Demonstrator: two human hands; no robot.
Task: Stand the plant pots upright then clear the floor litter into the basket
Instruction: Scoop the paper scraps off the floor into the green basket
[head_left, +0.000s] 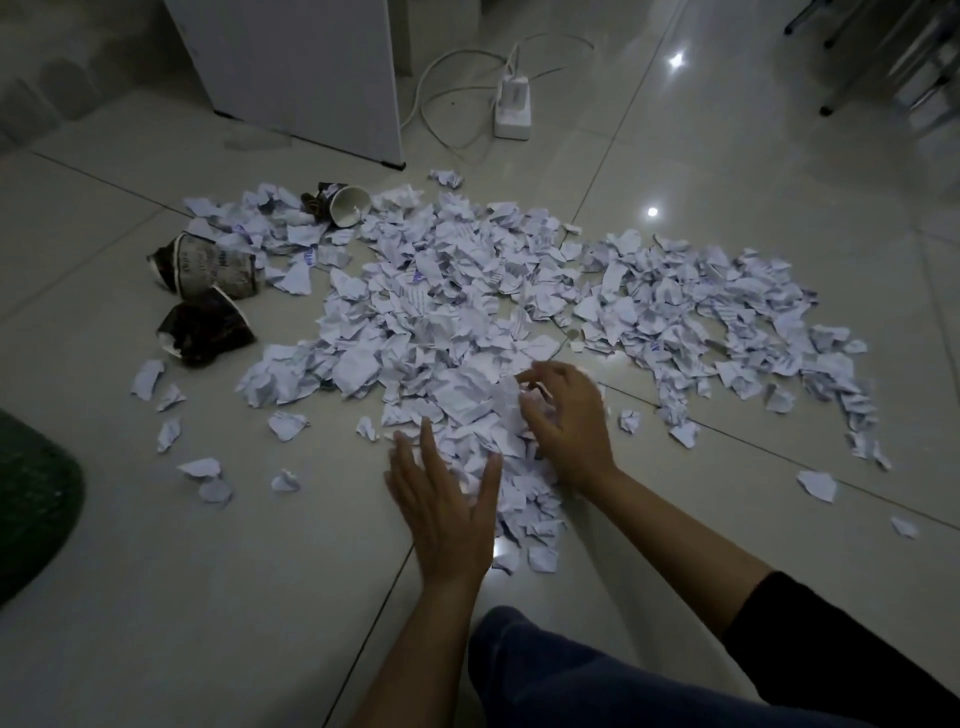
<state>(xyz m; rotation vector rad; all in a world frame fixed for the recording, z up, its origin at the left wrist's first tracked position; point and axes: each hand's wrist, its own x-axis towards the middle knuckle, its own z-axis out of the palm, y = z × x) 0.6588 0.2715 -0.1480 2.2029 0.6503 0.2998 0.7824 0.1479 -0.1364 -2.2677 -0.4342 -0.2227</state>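
Note:
A wide spread of torn, crumpled white paper scraps (467, 291) covers the tiled floor. My left hand (441, 499) lies flat and open at the near edge of the pile, fingers spread. My right hand (566, 415) curls over the scraps beside it, fingers bent around a small bunch of paper. Crushed paper cups lie tipped at the left: a dark one (205, 330), a printed one (213, 265) and a white-mouthed one (348, 205) farther back. No basket or plant pot shows.
A white cabinet (311, 73) stands at the back. A white power strip (513, 106) with loose cables lies to its right. A dark green mat (31, 499) sits at the left edge. Chair legs (883, 57) are at the top right. My knee (571, 675) is low in front.

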